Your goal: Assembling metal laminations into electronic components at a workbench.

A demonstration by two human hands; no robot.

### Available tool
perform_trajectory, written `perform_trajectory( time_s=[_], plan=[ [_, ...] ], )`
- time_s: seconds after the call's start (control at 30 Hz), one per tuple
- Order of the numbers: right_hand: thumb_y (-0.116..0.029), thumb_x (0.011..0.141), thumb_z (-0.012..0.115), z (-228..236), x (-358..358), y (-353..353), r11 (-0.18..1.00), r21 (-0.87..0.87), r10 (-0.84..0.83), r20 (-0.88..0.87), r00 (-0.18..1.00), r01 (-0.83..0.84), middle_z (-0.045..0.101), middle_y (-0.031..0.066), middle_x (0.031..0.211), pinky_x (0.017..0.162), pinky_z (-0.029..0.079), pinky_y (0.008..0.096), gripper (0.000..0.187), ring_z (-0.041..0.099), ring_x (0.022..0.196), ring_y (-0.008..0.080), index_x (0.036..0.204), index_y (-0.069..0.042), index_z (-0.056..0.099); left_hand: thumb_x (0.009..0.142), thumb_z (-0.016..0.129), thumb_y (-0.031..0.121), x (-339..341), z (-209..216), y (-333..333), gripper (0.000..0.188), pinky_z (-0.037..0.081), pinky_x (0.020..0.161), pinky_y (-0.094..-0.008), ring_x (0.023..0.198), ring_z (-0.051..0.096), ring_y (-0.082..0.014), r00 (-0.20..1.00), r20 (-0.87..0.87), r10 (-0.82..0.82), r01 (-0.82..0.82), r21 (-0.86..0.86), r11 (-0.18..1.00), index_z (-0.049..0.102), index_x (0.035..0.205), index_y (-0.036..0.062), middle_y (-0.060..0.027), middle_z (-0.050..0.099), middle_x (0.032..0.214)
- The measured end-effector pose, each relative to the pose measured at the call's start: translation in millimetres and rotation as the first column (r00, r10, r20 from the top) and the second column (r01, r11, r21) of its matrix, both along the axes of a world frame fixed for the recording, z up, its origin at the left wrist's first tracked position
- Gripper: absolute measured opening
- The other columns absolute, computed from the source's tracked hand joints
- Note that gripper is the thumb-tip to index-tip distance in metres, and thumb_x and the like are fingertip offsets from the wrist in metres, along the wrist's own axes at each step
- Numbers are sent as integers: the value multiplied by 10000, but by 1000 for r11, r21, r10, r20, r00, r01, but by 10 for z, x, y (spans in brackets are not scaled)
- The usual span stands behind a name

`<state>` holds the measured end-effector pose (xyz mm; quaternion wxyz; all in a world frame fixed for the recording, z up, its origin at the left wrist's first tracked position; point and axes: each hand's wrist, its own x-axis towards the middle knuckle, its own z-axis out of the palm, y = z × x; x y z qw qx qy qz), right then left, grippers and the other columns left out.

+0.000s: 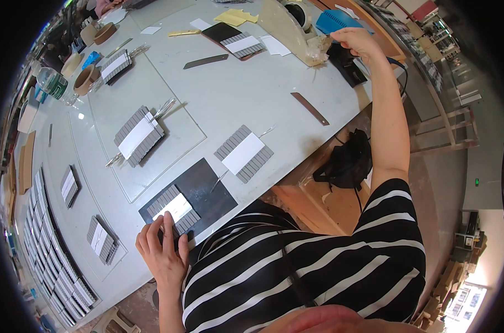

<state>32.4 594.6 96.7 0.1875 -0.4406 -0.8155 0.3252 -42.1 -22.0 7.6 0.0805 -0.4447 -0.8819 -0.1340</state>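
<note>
On a black mat (210,191) at the table's near edge lies a bundle of grey strips with a white paper band (176,206) across its middle. My left hand (162,250) rests at its near side, fingers stretched, with fingertips on the white band. My right arm reaches far out to the right. There my right hand (358,43) is closed in a pinch beside the front end of a beige tape dispenser (288,33). Whatever the fingertips hold is too small to make out. Another banded bundle (243,154) lies just beyond the mat.
More banded bundles (139,136) lie across the table, and rows of them (55,255) line its left side. Flat blades (309,109), tape rolls (87,80), a plastic bottle (55,85) and a blue tray (340,22) stand or lie around. A black bag (346,161) is below the right edge.
</note>
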Motion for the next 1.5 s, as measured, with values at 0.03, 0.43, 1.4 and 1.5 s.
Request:
perform_trajectory(
  time_s=[0.03, 0.43, 1.4, 1.5],
  plan=[
    [-320, 880, 756, 82, 15, -228, 1000, -23, 1, 39, 999, 0, 595, -61, 767, 543, 348, 232, 228, 489, 679, 44, 1004, -130, 734, 897, 621, 202, 7, 4, -4, 499, 360, 1048, -480, 1188, 487, -343, 1000, 4, 2, -2, 0, 1000, 583, 1376, 66, -143, 553, 1270],
    [-479, 889, 571, -122, 52, 492, 608, 655, -348, 728, 591, -449, 710, 210, 1010, 838, 517, 517, 449, 667, 996, 420, 949, -71, 747, 856, 715, 331, -45, 36, 101, 525, 403, 949, -442, 1106, 540, -281, 999, -8, -45, 46, 135, 990, 615, 1284, 43, -93, 590, 1165],
    [-62, 896, 716, -823, -223, -4078, 719, -123, 515, -568, 642, -684, 700, 112, 1070, 837, 506, 264, 93, 647, 940, 146, 979, -23, 727, 835, 736, 340, 40, -17, 127, 574, 374, 964, -426, 1120, 515, -269, 999, 52, -8, -2, 180, 984, 591, 1309, 51, -81, 570, 1217],
    [-122, 870, 748, -807, -203, -4101, 731, 4, 612, -446, 653, -682, 600, 136, 1280, 983, 418, 351, 86, 526, 1151, 234, 945, -81, 756, 840, 732, 343, 39, -17, 119, 572, 372, 968, -426, 1126, 511, -267, 998, 55, -9, -2, 186, 983, 592, 1310, 49, -80, 566, 1220]
  ],
)
